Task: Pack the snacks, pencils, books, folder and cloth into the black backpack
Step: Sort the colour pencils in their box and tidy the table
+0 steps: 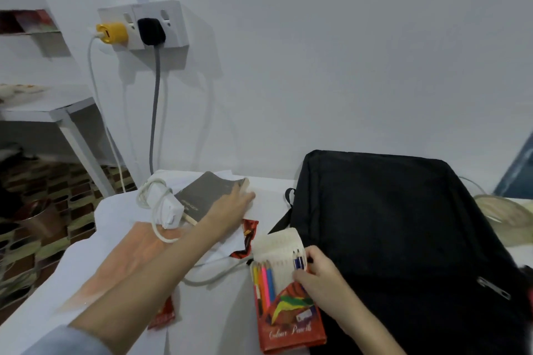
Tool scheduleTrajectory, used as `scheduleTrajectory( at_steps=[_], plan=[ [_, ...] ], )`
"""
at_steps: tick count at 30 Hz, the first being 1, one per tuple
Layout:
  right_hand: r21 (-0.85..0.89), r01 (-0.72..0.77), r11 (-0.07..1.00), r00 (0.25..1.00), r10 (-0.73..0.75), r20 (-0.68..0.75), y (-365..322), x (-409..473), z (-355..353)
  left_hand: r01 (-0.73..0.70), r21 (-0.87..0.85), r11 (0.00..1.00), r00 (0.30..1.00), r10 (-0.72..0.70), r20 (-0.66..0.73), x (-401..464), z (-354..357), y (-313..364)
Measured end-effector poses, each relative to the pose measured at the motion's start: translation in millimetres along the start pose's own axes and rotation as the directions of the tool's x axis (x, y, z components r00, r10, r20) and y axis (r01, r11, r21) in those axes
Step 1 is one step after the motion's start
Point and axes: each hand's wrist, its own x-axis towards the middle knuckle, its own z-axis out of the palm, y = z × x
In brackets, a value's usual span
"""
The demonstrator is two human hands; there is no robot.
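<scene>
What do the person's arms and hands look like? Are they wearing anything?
Both hands are bare: no gloves, rings or watch show on the left hand or the right hand. The left forearm is uncovered, with a light grey-blue sleeve pushed up near the elbow at the bottom edge. No sleeve shows on the right forearm before it leaves the picture.

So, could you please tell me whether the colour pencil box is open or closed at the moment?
Open. The colour pencil box has its flap folded back, with pencil tips showing at the mouth; the right hand holds two dark pencils there.
</scene>
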Motion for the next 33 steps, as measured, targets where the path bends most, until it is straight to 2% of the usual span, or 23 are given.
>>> scheduleTrajectory(
  at_steps=[3, 6, 7, 9, 13, 16, 19, 24, 29, 33],
  plan=[
    [0.051, 0.058, 0.997, 0.998, -0.057, -0.036, -4.5, -1.4, 4.0, 0.173, -0.051, 0.984, 0.985, -0.174, -0.019, -1.8, 0.8, -4.9],
    [0.217, 0.008, 0.976, 1.0, -0.012, 0.02, -9.6, -2.2, 10.4, 0.296, -0.198, 0.934, 0.952, -0.274, 0.134, -14.0, 7.6, 5.3],
    [0.212, -0.007, 0.977, 0.998, -0.005, 0.056, -9.3, -3.1, 14.5, 0.31, -0.214, 0.926, 0.947, -0.28, 0.159, -16.6, 13.5, 7.5],
    [0.084, -0.003, 0.996, 0.994, -0.006, 0.105, -4.7, -6.1, 25.6, 0.325, -0.256, 0.91, 0.945, -0.301, 0.128, -18.1, 19.4, 9.6],
    [-0.221, 0.106, 0.969, 0.993, -0.091, 0.079, 1.5, -14.2, 51.4, 0.306, -0.375, 0.875, 0.949, -0.31, 0.052, -20.2, 10.3, 4.5],
    [-0.347, 0.195, 0.917, 0.978, -0.207, 0.003, 3.6, -12.9, 57.5, 0.256, -0.476, 0.841, 0.961, -0.274, 0.034, -26.3, -6.2, -6.2],
    [-0.388, 0.237, 0.891, 0.968, -0.252, 0.014, 4.2, -4.9, 58.3, 0.231, -0.583, 0.779, 0.952, -0.304, -0.028, -33.1, -34.5, -28.3],
    [-0.456, 0.216, 0.864, 0.976, -0.2, 0.084, -6.1, 9.5, 56.9, 0.233, -0.709, 0.666, 0.876, -0.46, -0.144, -57.7, -76.4, -82.7],
    [-0.545, 0.208, 0.813, 0.978, -0.167, 0.124, -15.7, 16.8, 59.1, 0.199, -0.752, 0.629, 0.874, -0.46, -0.154, -70.0, -80.4, -93.5],
    [-0.519, 0.221, 0.826, 0.975, -0.181, 0.128, -11.6, 12.7, 59.6, 0.185, -0.725, 0.663, 0.896, -0.418, -0.153, -65.9, -66.2, -64.9]
  ],
)
